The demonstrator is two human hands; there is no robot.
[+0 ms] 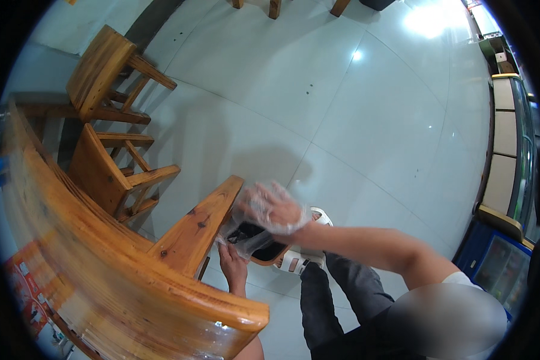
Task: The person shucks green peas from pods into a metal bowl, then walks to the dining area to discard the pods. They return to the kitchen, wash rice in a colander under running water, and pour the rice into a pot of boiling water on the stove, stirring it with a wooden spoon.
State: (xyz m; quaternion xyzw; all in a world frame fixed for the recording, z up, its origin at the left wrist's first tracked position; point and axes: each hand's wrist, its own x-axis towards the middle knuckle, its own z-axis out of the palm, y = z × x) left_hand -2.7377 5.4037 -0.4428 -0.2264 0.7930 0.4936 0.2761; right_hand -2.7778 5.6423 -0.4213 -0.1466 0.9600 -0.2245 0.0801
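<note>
My right hand (276, 209) is inside thin clear plastic, its fingers spread and blurred; whether this is a glove or a bag I cannot tell. Below and to its left, my left hand (234, 263) grips the edge of clear plastic film (249, 243). The film lies over a small container with a brown rim (265, 262) and a black inside, near my feet. Part of the container is hidden by the film and my right hand. My left forearm passes partly behind the wooden tabletop.
A varnished wooden table (130, 270) curves across the lower left, with a wooden board (198, 225) jutting from its edge. Two wooden stools (101, 72) (105, 173) are at the left. White sandals (294, 262) stand on the tiled floor. Cabinets (501, 180) line the right side.
</note>
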